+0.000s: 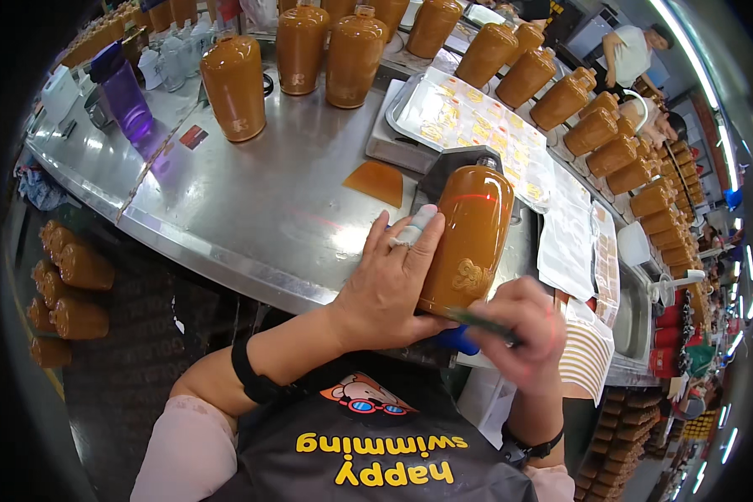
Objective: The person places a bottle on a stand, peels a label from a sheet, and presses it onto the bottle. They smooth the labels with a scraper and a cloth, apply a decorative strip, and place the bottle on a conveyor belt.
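Presently, 1 brown bottle lies on a dark stand, with its neck to the far side and its base to the near side. The left grip is pressed along the left side and the base of this bottle, its fingers stretched rather than wrapped. The right grip, somewhat blurred, is closed around a slim green tool, just beside the base; I cannot tell whether the tool touches it. The bottle is glossy and rounded, with a gold emblem near its base. The surface is shiny metal; on it, left of the bottle, lies a flat brown sheet with slanted edges.
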Action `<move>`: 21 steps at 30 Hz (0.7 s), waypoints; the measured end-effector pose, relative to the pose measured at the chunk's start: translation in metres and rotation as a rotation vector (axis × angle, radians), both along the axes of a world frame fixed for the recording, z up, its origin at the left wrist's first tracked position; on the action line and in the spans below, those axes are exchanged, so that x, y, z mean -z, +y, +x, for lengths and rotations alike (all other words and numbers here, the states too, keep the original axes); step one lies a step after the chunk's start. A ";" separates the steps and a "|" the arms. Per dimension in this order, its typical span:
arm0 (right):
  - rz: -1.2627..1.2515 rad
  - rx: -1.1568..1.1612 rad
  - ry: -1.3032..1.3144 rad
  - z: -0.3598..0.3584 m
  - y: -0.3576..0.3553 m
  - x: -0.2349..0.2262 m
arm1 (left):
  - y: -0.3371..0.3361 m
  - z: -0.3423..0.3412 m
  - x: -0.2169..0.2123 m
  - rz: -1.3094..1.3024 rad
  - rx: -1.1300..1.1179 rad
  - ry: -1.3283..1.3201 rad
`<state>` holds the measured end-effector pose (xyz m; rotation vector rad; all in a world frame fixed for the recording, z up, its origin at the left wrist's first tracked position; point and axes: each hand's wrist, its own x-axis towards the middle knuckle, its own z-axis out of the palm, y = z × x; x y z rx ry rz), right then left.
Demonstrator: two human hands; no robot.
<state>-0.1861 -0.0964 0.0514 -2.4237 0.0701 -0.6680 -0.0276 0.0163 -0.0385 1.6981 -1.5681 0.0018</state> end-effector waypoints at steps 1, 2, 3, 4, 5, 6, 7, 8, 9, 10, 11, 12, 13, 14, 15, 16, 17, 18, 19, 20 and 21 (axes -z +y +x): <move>0.021 0.158 -0.029 -0.007 -0.009 0.008 | -0.001 0.002 0.001 -0.005 0.007 0.001; 0.300 0.272 -0.107 -0.012 -0.012 0.017 | -0.002 0.003 0.001 0.018 0.093 0.191; 0.586 0.378 -0.183 -0.016 -0.012 0.026 | -0.001 0.004 0.002 0.046 0.172 0.383; 0.732 0.408 -0.200 -0.018 -0.013 0.029 | -0.006 0.004 0.003 -0.006 0.177 0.507; 0.733 0.409 -0.199 -0.018 -0.013 0.035 | -0.011 0.003 0.000 -0.004 0.177 0.509; 0.761 0.435 -0.208 -0.016 -0.013 0.042 | -0.018 0.002 -0.002 0.014 0.134 0.522; 0.789 0.461 -0.218 -0.016 -0.013 0.045 | -0.024 0.000 -0.004 0.031 0.091 0.534; 0.790 0.461 -0.219 -0.016 -0.014 0.045 | -0.027 -0.001 -0.005 0.048 0.049 0.546; 0.758 0.466 -0.204 -0.018 -0.015 0.046 | -0.027 0.000 -0.004 0.052 0.054 0.544; 0.727 0.472 -0.189 -0.019 -0.015 0.046 | -0.026 0.000 -0.003 0.052 0.059 0.552; 0.695 0.477 -0.174 -0.020 -0.016 0.046 | -0.025 0.001 -0.003 0.052 0.065 0.560; 0.669 0.495 -0.167 -0.020 -0.015 0.043 | -0.025 0.001 -0.003 0.054 0.068 0.558; 0.670 0.498 -0.170 -0.019 -0.015 0.042 | -0.025 0.002 -0.003 0.056 0.085 0.577; 0.391 0.512 -0.159 -0.019 -0.015 0.041 | -0.024 0.003 -0.004 0.057 0.102 0.596; 0.114 0.516 -0.146 -0.016 -0.014 0.040 | -0.024 0.004 -0.002 0.060 0.101 0.593; -0.148 0.383 -0.159 -0.009 -0.009 0.032 | -0.024 0.005 0.001 0.047 0.139 0.659; -0.182 0.247 -0.121 -0.007 -0.003 0.022 | -0.022 0.007 0.003 0.034 0.178 0.725; -0.056 0.150 -0.101 -0.008 -0.002 0.018 | -0.019 0.011 0.004 0.038 0.184 0.722; 0.070 0.053 -0.083 -0.009 -0.002 0.017 | -0.013 0.016 0.003 0.031 0.226 0.747; 0.072 0.059 -0.087 -0.013 -0.005 0.021 | -0.009 0.019 0.001 0.026 0.269 0.771; 0.221 0.178 -0.081 -0.020 -0.008 0.026 | -0.006 0.016 -0.008 0.030 0.278 0.765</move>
